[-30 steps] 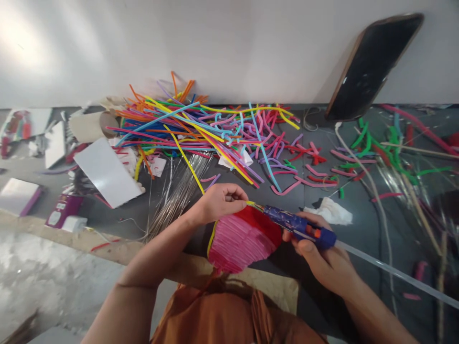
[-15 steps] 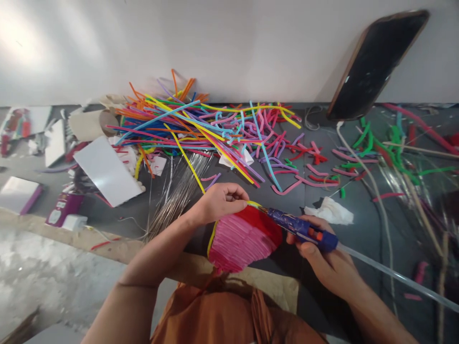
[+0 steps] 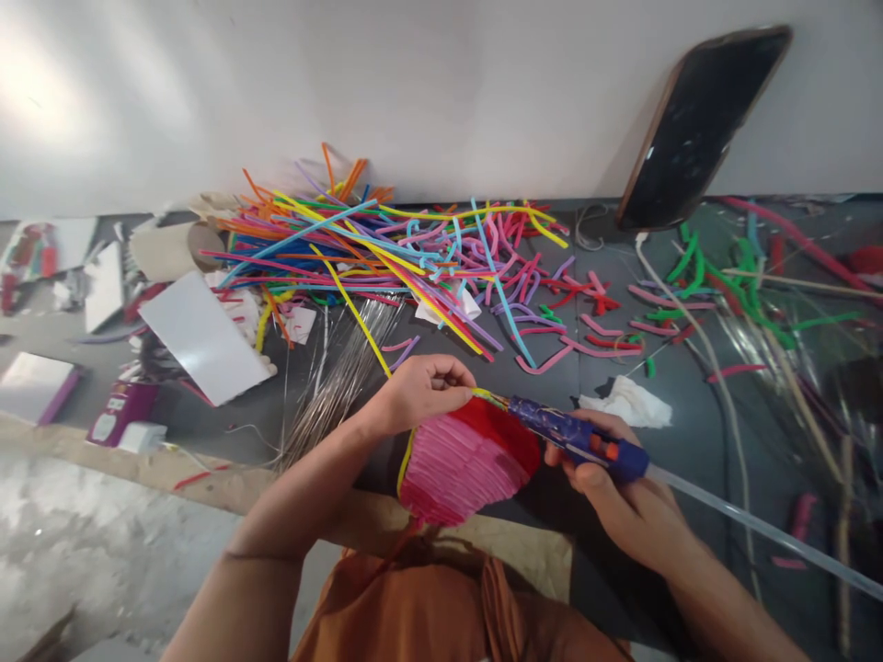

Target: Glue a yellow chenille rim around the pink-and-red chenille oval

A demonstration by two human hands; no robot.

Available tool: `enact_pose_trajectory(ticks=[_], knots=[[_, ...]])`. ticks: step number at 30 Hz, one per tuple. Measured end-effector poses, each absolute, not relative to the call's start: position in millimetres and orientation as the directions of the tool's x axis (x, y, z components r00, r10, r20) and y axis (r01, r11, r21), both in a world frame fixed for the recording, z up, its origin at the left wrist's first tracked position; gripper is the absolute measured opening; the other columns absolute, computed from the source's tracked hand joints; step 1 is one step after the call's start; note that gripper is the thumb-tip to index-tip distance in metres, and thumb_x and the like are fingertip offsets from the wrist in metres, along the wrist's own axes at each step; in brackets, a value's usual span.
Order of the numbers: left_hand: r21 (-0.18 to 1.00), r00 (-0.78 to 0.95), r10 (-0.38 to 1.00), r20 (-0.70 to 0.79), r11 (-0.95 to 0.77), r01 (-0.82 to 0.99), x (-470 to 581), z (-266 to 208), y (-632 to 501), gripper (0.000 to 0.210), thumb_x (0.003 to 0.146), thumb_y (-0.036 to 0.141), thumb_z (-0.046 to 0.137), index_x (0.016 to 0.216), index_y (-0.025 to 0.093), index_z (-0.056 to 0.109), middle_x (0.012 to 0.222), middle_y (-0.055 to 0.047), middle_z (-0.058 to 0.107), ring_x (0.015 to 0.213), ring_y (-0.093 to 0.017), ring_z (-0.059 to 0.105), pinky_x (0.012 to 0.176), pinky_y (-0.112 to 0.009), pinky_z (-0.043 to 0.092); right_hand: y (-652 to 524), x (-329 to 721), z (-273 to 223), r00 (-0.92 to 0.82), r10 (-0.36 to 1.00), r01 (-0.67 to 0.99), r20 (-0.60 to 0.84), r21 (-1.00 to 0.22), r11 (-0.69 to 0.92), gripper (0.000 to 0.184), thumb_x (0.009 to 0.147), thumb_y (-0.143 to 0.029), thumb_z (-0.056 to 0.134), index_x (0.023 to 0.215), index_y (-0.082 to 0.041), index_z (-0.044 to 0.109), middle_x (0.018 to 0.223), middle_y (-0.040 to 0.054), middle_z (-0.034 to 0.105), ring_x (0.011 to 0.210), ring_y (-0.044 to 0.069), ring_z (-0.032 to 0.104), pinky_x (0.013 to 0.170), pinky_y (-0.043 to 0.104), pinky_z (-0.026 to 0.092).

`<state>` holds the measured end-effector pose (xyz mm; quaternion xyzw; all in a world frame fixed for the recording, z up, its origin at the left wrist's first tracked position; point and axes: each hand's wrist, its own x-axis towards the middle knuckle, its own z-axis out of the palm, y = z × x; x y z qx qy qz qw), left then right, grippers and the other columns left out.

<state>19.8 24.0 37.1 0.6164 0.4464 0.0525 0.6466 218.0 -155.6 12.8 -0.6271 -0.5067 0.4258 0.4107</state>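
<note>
Both grips are closed: the left hand point(image 3: 420, 391) pinches the top edge of a pink and red fan-shaped piece point(image 3: 464, 460) at the lower centre of the frame, and the right hand point(image 3: 613, 487) wraps around a blue glue gun point(image 3: 576, 437) whose nozzle touches that edge beside the left fingertips. A clear glue stick point(image 3: 759, 529) trails toward the lower right. Above, coloured pipe cleaners point(image 3: 386, 253) lie heaped on the dark table point(image 3: 607, 368), a crumpled tissue point(image 3: 626, 405) just beyond the gun, and a phone point(image 3: 696, 124) leans on the wall at the upper right.
</note>
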Motion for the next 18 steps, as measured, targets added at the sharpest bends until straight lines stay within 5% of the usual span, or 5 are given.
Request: enact_pose_trajectory(ticks=[10, 18], knots=[[0.848, 0.588, 0.632, -0.505, 0.235, 0.476, 18, 36, 22, 0.011, 0.07, 0.022, 0.063, 0.076, 0.014, 0.063, 0.064, 0.004, 0.058, 0.057, -0.005, 0.052, 0.057, -0.017, 0.041, -162, 220, 5, 0.129, 0.975, 0.286, -0.184, -0.934, -0.214, 0.031, 0.091, -0.041, 0.049, 0.119, -0.027, 0.044, 0.085, 0.0024, 0.066, 0.069, 0.017, 0.063, 0.058, 0.027, 0.051], [0.869, 0.686, 0.537, -0.49, 0.247, 0.428, -4, 35, 17, 0.041, 0.069, 0.022, 0.066, 0.108, 0.016, 0.056, 0.098, -0.003, 0.066, 0.085, -0.013, 0.062, 0.075, -0.024, 0.047, -180, 230, 19, 0.409, 0.882, -0.027, -0.234, -0.969, -0.245, 0.024, 0.092, -0.045, 0.041, 0.094, -0.024, 0.054, 0.07, 0.0017, 0.061, 0.044, 0.011, 0.046, 0.043, 0.027, 0.041]])
